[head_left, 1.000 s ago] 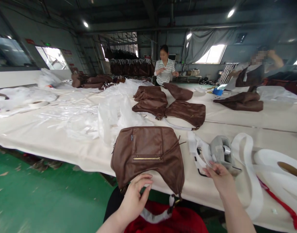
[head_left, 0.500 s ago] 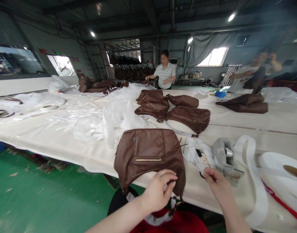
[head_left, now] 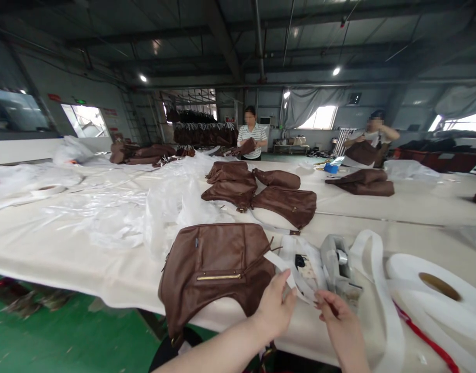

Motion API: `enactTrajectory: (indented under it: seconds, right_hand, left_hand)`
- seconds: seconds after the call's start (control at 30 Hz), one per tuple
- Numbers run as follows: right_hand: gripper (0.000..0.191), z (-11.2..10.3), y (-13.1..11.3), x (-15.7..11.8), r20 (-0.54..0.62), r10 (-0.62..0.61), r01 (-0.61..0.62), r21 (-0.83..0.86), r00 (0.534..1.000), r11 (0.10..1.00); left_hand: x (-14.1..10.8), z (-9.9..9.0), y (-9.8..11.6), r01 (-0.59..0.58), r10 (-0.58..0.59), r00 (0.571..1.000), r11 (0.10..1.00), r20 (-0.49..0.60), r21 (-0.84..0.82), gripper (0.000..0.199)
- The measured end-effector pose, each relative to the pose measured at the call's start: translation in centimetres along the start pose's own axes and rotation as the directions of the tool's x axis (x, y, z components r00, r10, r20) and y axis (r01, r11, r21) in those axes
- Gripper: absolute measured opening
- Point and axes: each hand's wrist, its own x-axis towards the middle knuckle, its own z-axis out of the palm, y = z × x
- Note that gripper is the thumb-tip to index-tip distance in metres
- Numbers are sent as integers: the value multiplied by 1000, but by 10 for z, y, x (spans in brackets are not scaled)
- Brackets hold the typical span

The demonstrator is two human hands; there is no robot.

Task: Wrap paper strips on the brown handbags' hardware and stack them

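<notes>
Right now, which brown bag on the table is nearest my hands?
The bag at the near edge of the table, gold zip showing, right beside your left hand. The other brown bags lie farther back.

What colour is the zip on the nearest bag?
The zip is gold-coloured, as the head view shows.

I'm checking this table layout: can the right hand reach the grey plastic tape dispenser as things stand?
Probably yes: the right hand is just in front of the tape dispenser, with no apparent barrier between, though it seems to pinch a narrow white strip.
</notes>
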Motion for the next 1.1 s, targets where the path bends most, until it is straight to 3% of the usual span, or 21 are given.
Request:
enactTrajectory:
  seconds: [0.1,0.17,0.23,0.3,0.4,0.5,0.57,0.63,0.67,0.73,0.77,0.83,0.9,1.0,1.03,1.1]
  right_hand:
    - [39,7,-5,2,-145,-61,51,-69,988,996]
    - [37,14,-8,6,-252,-179,155,-111,951,982]
    - [35,20,-10,14,-296,-310,268,-174,904,948]
    - [37,23,-9,22,-211,-366,307,-266,906,914]
    - [45,23,-9,27,-23,-292,250,-457,956,854]
    - [50,27,-21,9,-16,-279,221,-567,960,793]
    - [50,36,-37,-15,-13,-260,216,-518,965,827]
    - [49,52,-54,-44,136,-174,211,-351,975,912]
    - [49,63,-60,-60,290,-114,188,-240,950,952]
    - [49,86,-68,-89,608,-29,93,-74,794,993]
    - [49,98,-69,-102,710,-7,45,-35,704,998]
    - [47,119,-66,-122,798,12,-5,-12,603,1000]
    - [43,134,-62,-135,825,-2,32,-19,566,999]
    - [36,142,-61,-135,870,-65,227,-55,488,972]
    - [34,143,-63,-128,863,-97,319,-77,496,945]
    - [28,143,-71,-105,779,-211,497,-145,590,855]
  left_hand:
    - [-26,-36,9,-212,216,976,971,-24,110,44]
    - [-41,-62,14,-228,235,971,961,-31,153,37]
    - [-55,-86,14,-160,164,986,976,-14,149,28]
    - [-68,-106,6,-21,24,999,994,-27,106,21]
    - [-87,-125,-19,188,-186,976,982,-112,4,20]
    - [-105,-134,-40,276,-297,942,951,-155,-140,25]
    - [-113,-136,-46,280,-323,935,926,-146,-254,45]
    - [-117,-136,-46,274,-333,933,905,-140,-327,72]
    - [-118,-135,-45,273,-336,931,900,-141,-339,81]
    - [-119,-133,-41,270,-329,934,906,-140,-327,81]
    - [-120,-132,-39,263,-316,939,913,-133,-312,73]
    - [-120,-132,-35,243,-286,950,929,-126,-280,50]
    - [-120,-134,-33,237,-282,947,936,-153,-261,34]
    - [-121,-141,-34,275,-340,909,924,-242,-266,34]
    - [-121,-144,-36,286,-358,895,918,-265,-273,35]
    - [-123,-150,-39,298,-384,876,907,-292,-299,39]
